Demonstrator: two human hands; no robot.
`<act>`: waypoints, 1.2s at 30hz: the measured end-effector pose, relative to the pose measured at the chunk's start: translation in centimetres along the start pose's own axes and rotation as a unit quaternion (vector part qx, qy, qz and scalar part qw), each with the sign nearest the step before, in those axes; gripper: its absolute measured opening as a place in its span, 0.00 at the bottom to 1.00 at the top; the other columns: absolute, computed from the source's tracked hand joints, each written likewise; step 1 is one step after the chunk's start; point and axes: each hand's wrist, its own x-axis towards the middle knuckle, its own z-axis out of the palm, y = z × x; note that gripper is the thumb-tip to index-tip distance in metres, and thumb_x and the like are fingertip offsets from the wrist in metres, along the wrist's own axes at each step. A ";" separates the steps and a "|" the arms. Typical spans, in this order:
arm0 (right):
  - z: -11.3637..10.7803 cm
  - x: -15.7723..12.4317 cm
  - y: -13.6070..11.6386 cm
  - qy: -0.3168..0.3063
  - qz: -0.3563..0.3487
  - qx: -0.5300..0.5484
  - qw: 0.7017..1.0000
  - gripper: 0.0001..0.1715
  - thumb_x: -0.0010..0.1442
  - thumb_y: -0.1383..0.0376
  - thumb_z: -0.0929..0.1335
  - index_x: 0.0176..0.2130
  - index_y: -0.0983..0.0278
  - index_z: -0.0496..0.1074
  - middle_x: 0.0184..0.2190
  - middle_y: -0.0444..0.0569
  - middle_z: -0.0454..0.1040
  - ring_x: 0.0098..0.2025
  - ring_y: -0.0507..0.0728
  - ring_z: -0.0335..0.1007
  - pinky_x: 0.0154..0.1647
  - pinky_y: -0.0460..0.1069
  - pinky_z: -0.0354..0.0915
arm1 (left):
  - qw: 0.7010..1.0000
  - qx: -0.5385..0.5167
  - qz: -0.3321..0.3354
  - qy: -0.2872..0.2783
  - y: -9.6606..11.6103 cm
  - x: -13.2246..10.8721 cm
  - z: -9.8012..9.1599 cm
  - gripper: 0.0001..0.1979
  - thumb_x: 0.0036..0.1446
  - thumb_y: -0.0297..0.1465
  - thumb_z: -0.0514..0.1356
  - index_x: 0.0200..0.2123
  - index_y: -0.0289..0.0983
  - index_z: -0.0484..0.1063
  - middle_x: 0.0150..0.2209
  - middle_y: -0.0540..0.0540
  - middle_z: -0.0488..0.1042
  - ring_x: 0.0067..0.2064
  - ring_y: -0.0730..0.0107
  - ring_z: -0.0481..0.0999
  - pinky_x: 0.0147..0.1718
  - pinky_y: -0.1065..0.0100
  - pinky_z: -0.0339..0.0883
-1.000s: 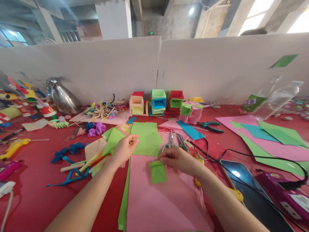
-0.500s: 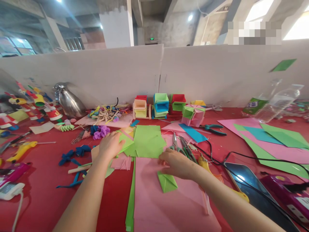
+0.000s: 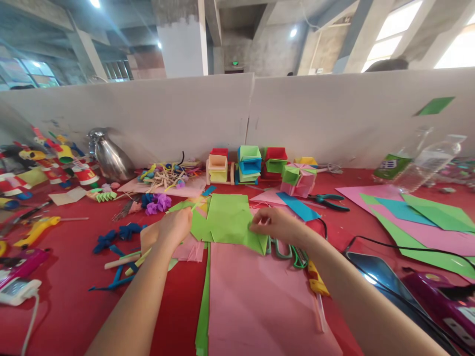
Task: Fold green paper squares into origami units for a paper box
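My left hand [image 3: 177, 226] is closed, with the edge of a folded green paper [image 3: 193, 208] showing at its fingertips. To its right lies a green paper sheet [image 3: 228, 217] at the top end of a large pink sheet [image 3: 267, 301]. My right hand [image 3: 274, 225] has its fingers curled and pinched at the right side of the green sheet, on a small folded green paper piece [image 3: 259, 243]. Part of that piece is hidden under the fingers. Scissors [image 3: 282, 248] lie partly covered by my right hand and forearm.
Coloured paper boxes [image 3: 249, 164] stand along the white partition [image 3: 156, 118]. A yellow glue gun [image 3: 317, 282], pliers [image 3: 328, 201] and a phone [image 3: 374, 277] lie on the right. A steel jug [image 3: 111, 157] and a pile of sticks [image 3: 168, 175] are at back left.
The small folded green piece has gone from the pink sheet up to the green sheet's right edge, under my right hand. My left hand has closed into a tighter grip.
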 end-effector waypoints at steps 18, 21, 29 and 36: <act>1.7 -1.4 2.6 0.181 -0.002 0.098 0.979 0.16 0.55 0.60 0.64 0.42 0.64 0.71 0.41 0.52 0.73 0.34 0.56 0.70 0.37 0.52 0.67 | 0.994 -0.043 0.035 -0.098 3.0 -1.3 2.9 0.36 0.49 0.36 0.62 0.59 0.33 0.54 0.60 0.31 0.59 0.57 0.47 0.64 0.49 0.55 0.61; 1.9 -1.8 3.0 0.181 -0.012 0.112 0.977 0.14 0.55 0.59 0.64 0.39 0.63 0.72 0.41 0.51 0.73 0.35 0.55 0.70 0.38 0.51 0.67 | 0.994 -0.049 0.022 -0.099 2.7 -1.2 2.7 0.31 0.52 0.35 0.58 0.59 0.34 0.55 0.54 0.32 0.68 0.51 0.49 0.71 0.43 0.59 0.64; 2.2 -2.2 2.1 0.169 -0.010 0.157 0.973 0.17 0.56 0.57 0.64 0.40 0.66 0.71 0.37 0.53 0.72 0.32 0.56 0.68 0.37 0.53 0.66 | 0.992 -0.115 0.048 -0.001 3.6 -1.6 1.2 0.13 0.58 0.29 0.49 0.36 0.34 0.73 0.27 0.43 0.75 0.31 0.61 0.74 0.29 0.69 0.59; 3.4 -2.9 -0.1 0.133 -0.019 0.362 0.922 0.45 0.50 0.52 0.69 0.59 0.60 0.48 0.55 0.61 0.60 0.44 0.58 0.69 0.31 0.50 0.70 | 0.959 -0.249 0.117 0.066 7.1 -5.2 1.9 0.19 0.62 0.38 0.45 0.40 0.35 0.72 0.29 0.46 0.75 0.31 0.69 0.73 0.29 0.73 0.62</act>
